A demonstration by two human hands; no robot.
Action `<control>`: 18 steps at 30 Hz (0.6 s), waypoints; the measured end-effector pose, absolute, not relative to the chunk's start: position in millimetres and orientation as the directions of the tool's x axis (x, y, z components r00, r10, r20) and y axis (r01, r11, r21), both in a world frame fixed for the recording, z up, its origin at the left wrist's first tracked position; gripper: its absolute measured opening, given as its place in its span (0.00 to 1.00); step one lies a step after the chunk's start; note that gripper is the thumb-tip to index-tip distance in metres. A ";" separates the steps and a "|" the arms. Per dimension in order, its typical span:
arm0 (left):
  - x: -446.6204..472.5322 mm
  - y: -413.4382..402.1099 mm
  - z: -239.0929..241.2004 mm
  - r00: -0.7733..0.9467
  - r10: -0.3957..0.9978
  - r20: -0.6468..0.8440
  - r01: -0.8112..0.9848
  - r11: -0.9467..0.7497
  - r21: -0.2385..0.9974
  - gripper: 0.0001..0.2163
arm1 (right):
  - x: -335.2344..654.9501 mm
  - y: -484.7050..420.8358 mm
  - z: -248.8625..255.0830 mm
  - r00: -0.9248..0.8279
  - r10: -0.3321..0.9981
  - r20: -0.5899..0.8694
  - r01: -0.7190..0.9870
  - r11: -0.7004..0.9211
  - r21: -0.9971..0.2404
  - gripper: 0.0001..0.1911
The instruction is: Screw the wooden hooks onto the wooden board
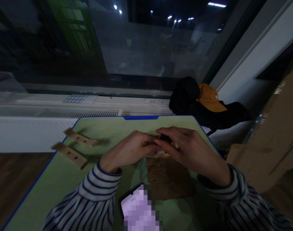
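My hands meet above the far edge of a brown wooden board (170,179). My left hand (128,149) is closed, thumb and forefinger pinched together at a light wooden piece with holes (157,155); whether they grip the piece or something smaller is hidden. Curled over the same spot, my right hand (191,147) pinches a small dark object (165,138), too dim to name. Two similar curved wooden pieces, a farther one (81,138) and a nearer one (69,155), lie at the table's left, each with two holes.
A phone with a lit, blurred screen (139,208) lies in front of the board. The green table (108,125) has a blue rim and stands against a radiator (35,134) below a window. A black and orange cap (210,98) rests at the back right. Cardboard (269,138) stands on the right.
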State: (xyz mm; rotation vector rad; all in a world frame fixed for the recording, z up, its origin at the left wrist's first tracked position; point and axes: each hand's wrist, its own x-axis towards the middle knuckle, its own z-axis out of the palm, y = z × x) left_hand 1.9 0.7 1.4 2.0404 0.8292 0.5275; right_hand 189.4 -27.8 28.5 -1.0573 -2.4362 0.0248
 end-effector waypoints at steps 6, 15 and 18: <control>2.1 0.9 1.1 0.695 0.718 0.022 0.390 -0.403 0.828 0.11 | 189.9 -27.0 27.4 -0.568 0.700 0.433 0.702 0.686 -0.190 0.15; 1.9 1.0 2.4 0.683 0.727 0.077 0.366 -0.431 0.825 0.09 | 188.3 -29.1 28.8 -0.556 0.714 0.426 0.701 0.678 -0.222 0.18; 1.4 1.4 0.5 0.685 0.726 0.056 0.369 -0.412 0.833 0.10 | 188.2 -29.9 29.4 -0.542 0.717 0.437 0.690 0.677 -0.254 0.17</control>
